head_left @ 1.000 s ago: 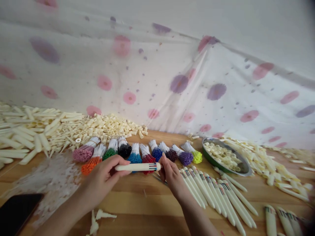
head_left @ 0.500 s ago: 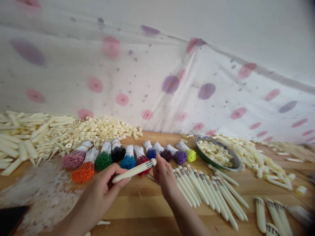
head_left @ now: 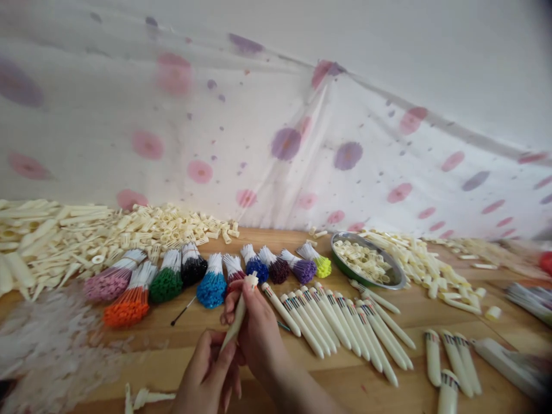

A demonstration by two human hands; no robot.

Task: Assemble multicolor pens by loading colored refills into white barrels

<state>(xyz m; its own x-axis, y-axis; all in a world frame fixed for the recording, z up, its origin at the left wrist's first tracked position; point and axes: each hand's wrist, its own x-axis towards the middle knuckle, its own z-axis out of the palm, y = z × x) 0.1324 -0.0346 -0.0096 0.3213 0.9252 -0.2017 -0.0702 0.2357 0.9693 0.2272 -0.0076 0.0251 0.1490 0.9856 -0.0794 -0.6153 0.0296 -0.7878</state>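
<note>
Both hands are closed on one cream plastic pen body, which tilts up and away over the front of the table. My left hand grips its lower part. My right hand has its fingers wrapped around the upper part, near a pale end piece; the fingers hide much of it. To the right of my right hand lies a row of cream multicolour pens with coloured sliders at their far ends. Behind my hands stand bundles of refills, among them a light-blue bundle and a dark-red bundle.
An oval metal dish of small cream rings stands behind the pens. Cream parts pile up at left and right. Clear plastic bits spread at front left. One loose black-tipped refill lies near the bundles. Flowered plastic sheeting hangs behind.
The slider pen that was in my hands is gone from them; another pen now lies at the left end of the row. Both hands have come together on a different pen body. The view has shifted.
</note>
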